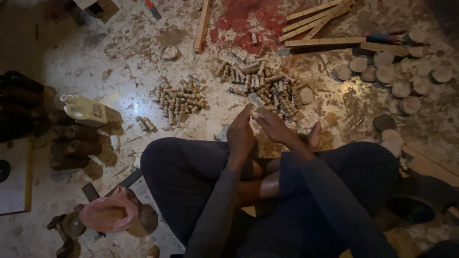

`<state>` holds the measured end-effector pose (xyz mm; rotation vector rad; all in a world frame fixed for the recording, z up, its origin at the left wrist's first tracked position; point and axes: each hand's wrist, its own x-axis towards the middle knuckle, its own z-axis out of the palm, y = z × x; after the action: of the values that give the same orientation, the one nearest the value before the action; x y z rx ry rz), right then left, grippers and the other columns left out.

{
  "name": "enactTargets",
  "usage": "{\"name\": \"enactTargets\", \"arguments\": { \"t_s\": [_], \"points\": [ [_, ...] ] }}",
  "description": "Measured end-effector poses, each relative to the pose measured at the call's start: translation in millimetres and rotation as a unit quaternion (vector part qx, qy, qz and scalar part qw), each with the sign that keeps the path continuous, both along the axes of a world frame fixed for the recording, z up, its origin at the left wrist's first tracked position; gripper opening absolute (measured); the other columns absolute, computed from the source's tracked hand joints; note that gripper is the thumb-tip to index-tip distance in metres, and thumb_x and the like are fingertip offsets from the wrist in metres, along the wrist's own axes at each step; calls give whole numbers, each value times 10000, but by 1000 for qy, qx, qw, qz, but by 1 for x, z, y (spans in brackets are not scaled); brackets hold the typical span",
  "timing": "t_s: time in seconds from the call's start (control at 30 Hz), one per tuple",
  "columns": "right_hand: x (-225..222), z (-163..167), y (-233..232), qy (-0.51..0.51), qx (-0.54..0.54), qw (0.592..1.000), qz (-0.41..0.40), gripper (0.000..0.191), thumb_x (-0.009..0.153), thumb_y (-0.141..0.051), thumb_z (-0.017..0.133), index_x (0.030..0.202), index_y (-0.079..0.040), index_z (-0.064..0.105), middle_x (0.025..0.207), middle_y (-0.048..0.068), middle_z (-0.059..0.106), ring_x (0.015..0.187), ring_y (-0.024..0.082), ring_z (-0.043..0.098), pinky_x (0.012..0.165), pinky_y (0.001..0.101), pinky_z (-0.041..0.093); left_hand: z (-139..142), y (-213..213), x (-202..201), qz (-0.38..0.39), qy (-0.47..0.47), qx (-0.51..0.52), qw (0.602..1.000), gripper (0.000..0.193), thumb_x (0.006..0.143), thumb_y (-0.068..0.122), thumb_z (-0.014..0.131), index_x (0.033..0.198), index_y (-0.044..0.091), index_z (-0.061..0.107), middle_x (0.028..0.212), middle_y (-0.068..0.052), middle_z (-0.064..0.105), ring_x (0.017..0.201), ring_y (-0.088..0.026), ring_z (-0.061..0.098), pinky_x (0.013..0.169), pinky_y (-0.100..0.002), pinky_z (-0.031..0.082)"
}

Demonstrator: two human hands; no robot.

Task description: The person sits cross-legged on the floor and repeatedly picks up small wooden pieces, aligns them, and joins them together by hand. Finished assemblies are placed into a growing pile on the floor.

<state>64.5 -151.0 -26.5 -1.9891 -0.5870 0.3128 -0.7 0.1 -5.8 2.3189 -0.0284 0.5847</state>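
Note:
I sit cross-legged on a stained floor. My left hand [240, 133] and my right hand [273, 125] are raised together in front of my knees, fingers nearly touching. A small object seems pinched between them, but it is too dark and small to make out. Just beyond the hands lies a large heap of small turned wooden pegs [265, 86]. A second, smaller heap of pegs [180, 99] lies to the left, with two loose pegs [146, 124] beside it.
Round wooden discs [387, 74] are scattered at the right, wooden strips [315, 21] at the top. A white plastic jug [85, 111] and dark cylinders [71, 145] stand at the left. A pink bag [107, 215] lies near my left knee. A red stain [241, 21] marks the floor.

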Motion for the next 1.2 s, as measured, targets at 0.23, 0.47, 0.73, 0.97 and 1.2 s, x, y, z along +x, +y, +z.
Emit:
{"name": "enactTargets", "arguments": {
  "t_s": [0.23, 0.47, 0.73, 0.97, 1.2],
  "points": [
    [2, 2, -1, -70, 79, 994, -8, 507, 1159, -368, 443, 1340, 106, 437, 1278, 330, 536, 1133, 347, 560, 903, 503, 434, -19, 9, 12, 35, 96, -323, 941, 390, 1070, 95, 481, 1429, 129, 629, 1290, -155, 721, 1035, -257, 770, 817, -406, 656],
    [-4, 2, -3, 75, -32, 996, -38, 582, 1192, -437, 405, 1450, 81, 473, 1383, 329, 509, 1227, 454, 515, 1077, 484, 424, -26, 9, 11, 17, 117, -375, 919, 408, 1108, 192, 450, 1496, 94, 533, 1388, -175, 635, 1149, -268, 701, 892, -407, 609],
    [-6, 5, -5, -31, -77, 996, -25, 470, 1124, -410, 374, 1247, 26, 501, 927, 256, 592, 826, 401, 606, 748, 501, 465, -27, 6, 11, -30, 83, -302, 949, 387, 1125, 203, 474, 1471, 87, 602, 1377, -172, 680, 1201, -296, 688, 945, -418, 585],
    [-10, 19, 0, -52, -141, 988, -46, 408, 1115, -401, 402, 1115, -14, 532, 768, 214, 577, 681, 392, 600, 655, 501, 450, -11, 5, 9, 3, 158, -272, 949, 395, 1102, 235, 455, 1448, 123, 609, 1264, -149, 729, 1035, -279, 735, 855, -423, 591],
    [-13, 34, -1, -58, -163, 978, -119, 407, 1044, -351, 565, 1289, -27, 589, 923, 223, 708, 814, 384, 702, 714, 490, 522, -11, 3, 9, -9, 71, -205, 976, 361, 1147, 231, 467, 1446, 94, 616, 1238, -185, 729, 1048, -277, 709, 830, -417, 585]
  ]
}}
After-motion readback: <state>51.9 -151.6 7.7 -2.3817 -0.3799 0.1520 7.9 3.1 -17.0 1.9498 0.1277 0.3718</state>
